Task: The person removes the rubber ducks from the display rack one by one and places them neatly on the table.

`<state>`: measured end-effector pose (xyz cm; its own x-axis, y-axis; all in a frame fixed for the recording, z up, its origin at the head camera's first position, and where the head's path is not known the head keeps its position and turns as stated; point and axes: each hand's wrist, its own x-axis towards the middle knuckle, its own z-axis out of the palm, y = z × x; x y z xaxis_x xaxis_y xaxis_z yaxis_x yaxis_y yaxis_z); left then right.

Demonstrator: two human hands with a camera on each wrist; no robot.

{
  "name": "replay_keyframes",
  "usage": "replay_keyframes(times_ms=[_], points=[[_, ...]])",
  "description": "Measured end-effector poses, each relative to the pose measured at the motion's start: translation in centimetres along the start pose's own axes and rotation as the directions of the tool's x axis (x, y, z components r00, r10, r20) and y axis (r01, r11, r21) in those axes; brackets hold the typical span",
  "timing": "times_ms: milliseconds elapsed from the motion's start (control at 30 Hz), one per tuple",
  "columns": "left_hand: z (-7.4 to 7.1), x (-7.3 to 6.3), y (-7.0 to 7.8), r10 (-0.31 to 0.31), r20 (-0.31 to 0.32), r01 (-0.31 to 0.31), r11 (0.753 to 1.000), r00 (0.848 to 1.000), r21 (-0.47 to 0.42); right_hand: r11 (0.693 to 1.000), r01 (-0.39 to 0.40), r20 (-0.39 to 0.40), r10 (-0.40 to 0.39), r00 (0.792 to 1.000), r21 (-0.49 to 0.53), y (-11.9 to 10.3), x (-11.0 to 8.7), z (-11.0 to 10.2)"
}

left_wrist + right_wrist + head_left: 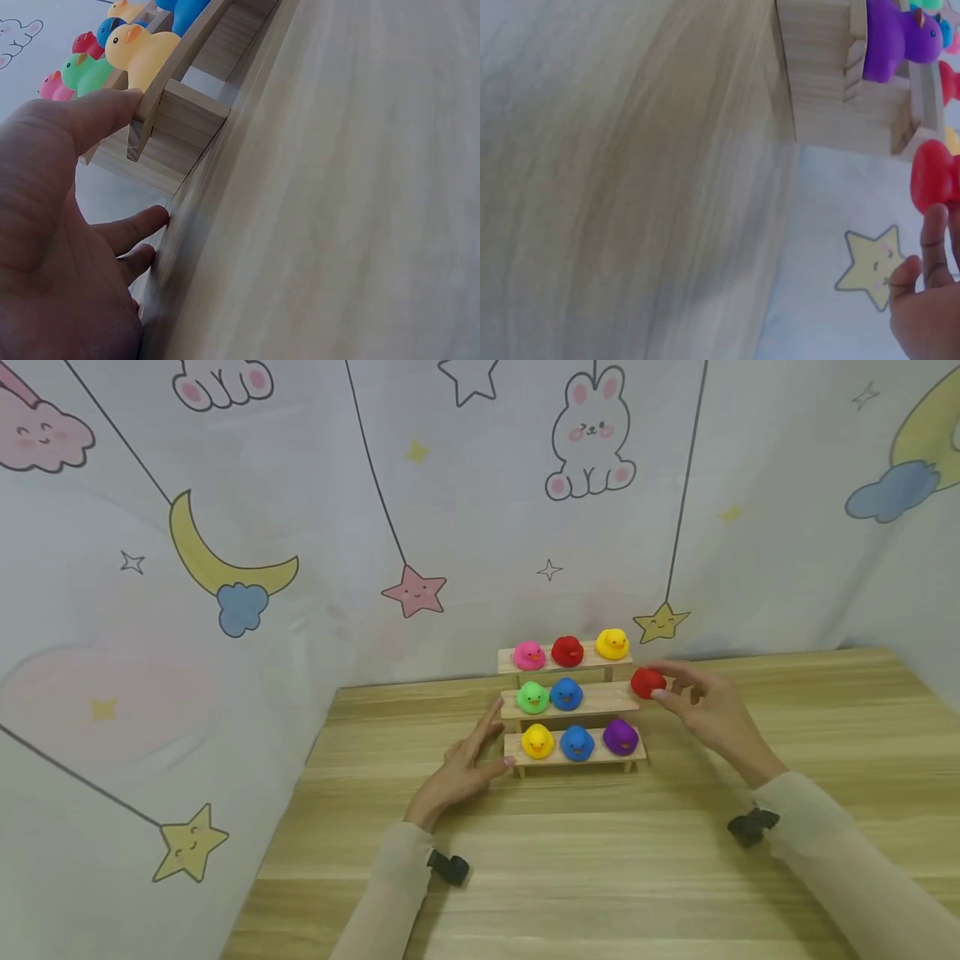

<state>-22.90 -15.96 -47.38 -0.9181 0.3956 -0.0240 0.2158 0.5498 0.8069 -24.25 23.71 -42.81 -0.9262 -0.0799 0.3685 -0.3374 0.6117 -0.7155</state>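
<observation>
White backdrop [322, 452] spans the upper frame, printed with hanging stars, a yellow moon [225, 560] at upper left and a rabbit [592, 435] at upper right of centre. Wood-grain worktop [540, 868] fills the lower part. Three-tier wooden stand [606, 697] sits right of frame centre, near the backdrop.

Top tier, left to right: pink duck [529, 656], top red duck [567, 652], top yellow duck [612, 644]. Middle tier: green duck [533, 698], with middle blue duck [566, 694] just beside it. Bottom tier: lower yellow duck [537, 742], lower blue duck [577, 743], purple duck [621, 737].

Right hand [712, 714], right of the stand, pinches the held red duck [647, 682] between thumb and fingers, at the right end of the middle tier; cannot tell whether the duck touches the wood. Right wrist view shows the same duck at the right edge, below the purple one.

Left hand [459, 772] is at the stand's left side, gripping nothing: fingers spread, index finger extended toward the middle tier's left end, thumb against the bottom tier's left end. Left wrist view shows that thumb contact, near the lower yellow duck.

Both arms wear pale sleeves [832, 852], with dark wrist cameras [752, 828] strapped on.
</observation>
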Motion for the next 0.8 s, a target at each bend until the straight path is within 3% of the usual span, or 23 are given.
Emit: replay_keyframes(times_ms=[333,800], points=[[-0.1,0.0,-0.1,0.032,0.001,-0.032,0.999,0.999,0.007,0.993,-0.121,0.041,0.121,0.992,-0.001,2.6,0.6,-1.0],[0.0,0.1,-0.2,0.033,0.005,-0.033,0.999,0.999,0.001,0.969,-0.246,0.219,0.242,0.945,-0.013,5.4,2.2,-0.6]])
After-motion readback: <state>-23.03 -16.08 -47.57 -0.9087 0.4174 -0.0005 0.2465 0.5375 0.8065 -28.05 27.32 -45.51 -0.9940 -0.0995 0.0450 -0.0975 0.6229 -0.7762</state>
